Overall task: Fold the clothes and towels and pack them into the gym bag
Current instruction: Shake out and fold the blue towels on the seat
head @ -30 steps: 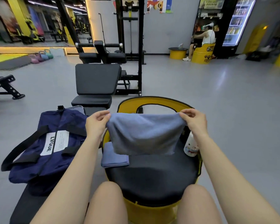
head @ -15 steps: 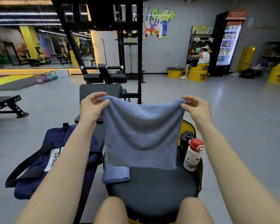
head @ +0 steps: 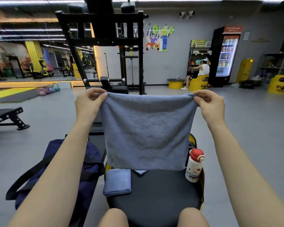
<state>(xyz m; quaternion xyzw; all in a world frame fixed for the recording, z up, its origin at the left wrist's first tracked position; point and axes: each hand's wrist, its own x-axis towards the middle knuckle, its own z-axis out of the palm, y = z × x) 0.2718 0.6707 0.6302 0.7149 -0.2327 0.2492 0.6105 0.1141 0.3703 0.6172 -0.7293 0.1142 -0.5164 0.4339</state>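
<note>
In a gym, a round black seat (head: 154,199) carries a folded towel (head: 117,182) at its left edge and a bottle (head: 194,166) at its right edge. The left hand (head: 88,105) and right hand (head: 210,106) each pinch a top corner of a blue-grey towel (head: 146,133), hanging spread above the seat. A navy gym bag (head: 87,163) lies just left of the seat.

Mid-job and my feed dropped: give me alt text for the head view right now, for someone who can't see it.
Left hand and right hand pinch the top corners of a blue-grey towel, hanging open above a black round seat. A folded towel and a red-capped bottle sit on the seat; the navy gym bag lies to its left.
</note>
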